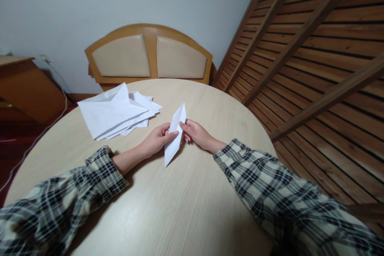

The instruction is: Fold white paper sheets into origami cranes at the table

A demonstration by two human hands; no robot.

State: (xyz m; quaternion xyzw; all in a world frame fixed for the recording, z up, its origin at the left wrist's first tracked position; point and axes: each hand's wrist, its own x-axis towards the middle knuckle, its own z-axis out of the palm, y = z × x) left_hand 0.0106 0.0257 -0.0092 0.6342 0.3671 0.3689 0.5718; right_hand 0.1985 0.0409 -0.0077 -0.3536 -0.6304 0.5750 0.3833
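A folded piece of white paper (172, 150), long and pointed at both ends, is held tilted just above the round table. My left hand (156, 140) grips its left edge, thumb lying across the front face and fingers partly hidden behind. From the other side, my right hand (196, 133) pinches the right edge, its thumb near the upper middle of the paper. Some of the right fingertips show below and behind it. A crease runs lengthwise down the paper.
Several white folded papers (117, 110) lie in a loose pile on the round wooden table (168, 216), left of my hands. Behind the table stands a padded headboard (153, 52). Wooden slats (318, 68) rise on the right. A cabinet (27, 88) and cable are at left.
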